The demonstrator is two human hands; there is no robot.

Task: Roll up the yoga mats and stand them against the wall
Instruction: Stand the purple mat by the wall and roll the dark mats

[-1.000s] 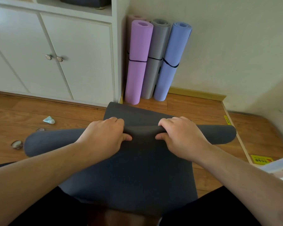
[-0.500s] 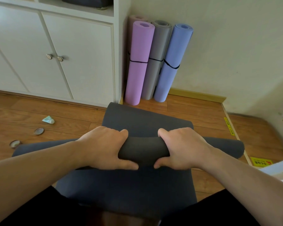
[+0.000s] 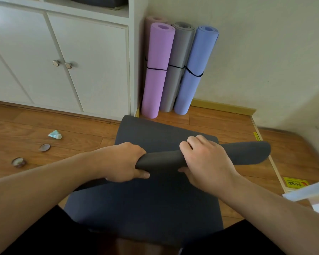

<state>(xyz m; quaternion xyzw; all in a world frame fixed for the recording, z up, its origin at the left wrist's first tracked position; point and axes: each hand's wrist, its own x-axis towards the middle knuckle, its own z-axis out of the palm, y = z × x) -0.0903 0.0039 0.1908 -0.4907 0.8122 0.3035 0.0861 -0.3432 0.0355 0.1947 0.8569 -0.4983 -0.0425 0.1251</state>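
Your left hand (image 3: 126, 161) is curled round the rolled part of the dark grey mat (image 3: 147, 205), thumb on the near side and fingers over the top. Your right hand (image 3: 203, 162) grips the same roll just beside it, knuckles up, fingers hooked over the far side and the thumb tucked underneath. The roll runs crosswise between and past both hands, its right end sticking out beyond your right hand over the wooden floor (image 3: 44, 124). The flat part of the mat lies under your hands, reaching back toward your legs and forward past your fingers.

Ahead of your hands, four rolled mats stand upright in the corner against the wall (image 3: 265, 52): a purple mat (image 3: 157, 70) in front, a pink mat (image 3: 152, 21) mostly hidden behind it, a light grey mat (image 3: 179, 61) and a blue mat (image 3: 195, 70), the front three each ringed by a black band.

To the right of your right hand a yellow sticker (image 3: 295, 184) lies on the floor; its red print is too small to read. Left of your left hand lie a small tube (image 3: 55, 134) and two round lids (image 3: 44, 147), in front of a white cabinet (image 3: 72, 57).
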